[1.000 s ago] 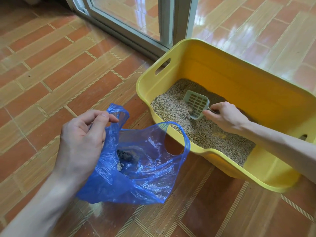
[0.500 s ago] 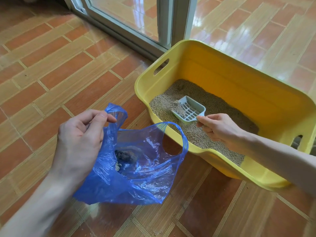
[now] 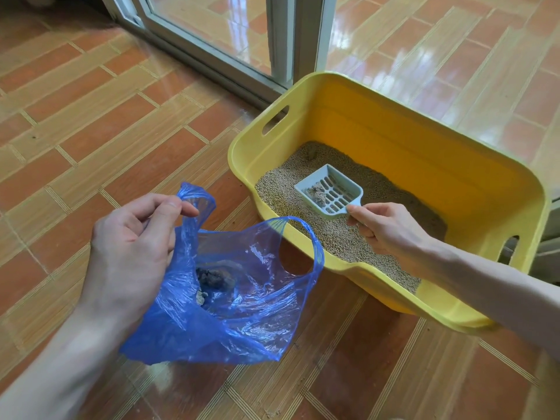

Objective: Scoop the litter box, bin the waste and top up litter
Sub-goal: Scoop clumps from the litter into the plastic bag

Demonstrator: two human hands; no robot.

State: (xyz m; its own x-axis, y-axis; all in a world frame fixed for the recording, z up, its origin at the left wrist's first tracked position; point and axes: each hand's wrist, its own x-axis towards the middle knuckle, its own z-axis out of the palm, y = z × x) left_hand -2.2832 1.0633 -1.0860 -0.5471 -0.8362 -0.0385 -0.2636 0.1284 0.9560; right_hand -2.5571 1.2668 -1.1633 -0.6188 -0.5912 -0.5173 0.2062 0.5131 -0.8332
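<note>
Scoop [image 3: 328,194] handle hidden inside right hand [image 3: 391,228]

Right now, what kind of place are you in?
Probably a home, on a tiled floor beside a sliding glass door. A yellow litter box sits there, so likely a balcony or doorway spot kept for a cat.

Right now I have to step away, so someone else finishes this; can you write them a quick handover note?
Left hand pinches the blue plastic bag open by one handle; dark clumps already lie inside.
Right hand grips the pale blue slotted scoop, holding a small clump over the litter in the yellow plastic box.
Left: tip that clump into the bag, finish scooping, bin it, top up litter.
</note>
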